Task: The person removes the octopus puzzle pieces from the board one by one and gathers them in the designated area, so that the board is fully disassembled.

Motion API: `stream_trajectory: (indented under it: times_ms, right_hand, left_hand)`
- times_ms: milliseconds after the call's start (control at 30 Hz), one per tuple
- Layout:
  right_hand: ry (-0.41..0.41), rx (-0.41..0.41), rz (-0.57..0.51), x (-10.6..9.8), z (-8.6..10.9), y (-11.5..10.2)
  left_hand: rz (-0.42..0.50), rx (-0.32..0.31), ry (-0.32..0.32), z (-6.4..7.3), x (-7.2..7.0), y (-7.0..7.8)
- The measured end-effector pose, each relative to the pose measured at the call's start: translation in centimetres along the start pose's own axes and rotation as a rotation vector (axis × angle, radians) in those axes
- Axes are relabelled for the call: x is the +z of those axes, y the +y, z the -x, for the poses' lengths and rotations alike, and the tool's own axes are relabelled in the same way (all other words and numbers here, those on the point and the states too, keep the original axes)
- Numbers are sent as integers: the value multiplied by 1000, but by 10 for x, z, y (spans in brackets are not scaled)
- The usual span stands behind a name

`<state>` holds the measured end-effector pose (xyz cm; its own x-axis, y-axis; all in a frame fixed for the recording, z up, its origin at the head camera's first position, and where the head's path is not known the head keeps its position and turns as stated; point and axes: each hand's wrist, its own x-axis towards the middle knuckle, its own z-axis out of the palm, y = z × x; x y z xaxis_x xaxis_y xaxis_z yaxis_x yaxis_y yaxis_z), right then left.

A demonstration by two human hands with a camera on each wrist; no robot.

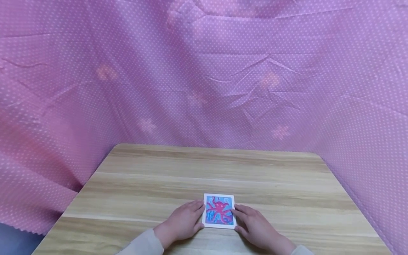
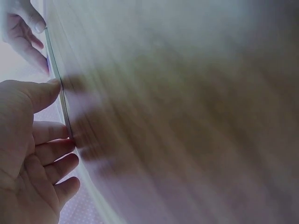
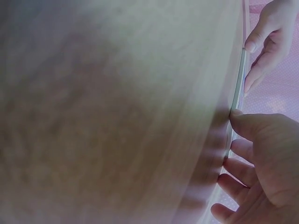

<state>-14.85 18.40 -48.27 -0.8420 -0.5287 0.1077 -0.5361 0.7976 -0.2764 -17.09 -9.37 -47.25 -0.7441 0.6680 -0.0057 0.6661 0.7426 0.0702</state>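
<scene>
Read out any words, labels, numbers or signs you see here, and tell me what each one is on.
None: no readable text in any view.
The small square white-bordered card between the left hand and right hand shows only a red octopus picture on blue.
The pink dotted cloth and wooden table carry no lettering.

Bare table (image 1: pixel 204 170) beyond card (image 1: pixel 219 210), cloth (image 1: pixel 204 71) behind.

octopus card (image 1: pixel 219 210) | square, white-bordered, red-on-blue picture | flat, face up | near table edge
</scene>
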Motion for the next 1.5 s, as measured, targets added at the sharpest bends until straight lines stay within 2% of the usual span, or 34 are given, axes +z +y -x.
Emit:
stream_trajectory:
  times_ms: [400,633,767,1000,1200,1500]
  right_hand:
    - [-16,26,-26,2,0,3]
    - [-15,39,-76,2,-2,6]
    - [19,51,-102,2,-6,7]
    - [98,72,-134,-1,-28,-1]
    - [52,121,-224,-3,-52,-12]
    - [42,92,-340,2,-86,-22]
  left_hand:
    - [-5,16,29,-2,5,-4]
    - [60,-3,30,-2,4,-8]
    - [94,-19,19,-1,2,-8]
    - [116,25,43,0,2,-9]
    - [108,73,76,0,4,-12]
    - [90,136,122,-1,7,-16]
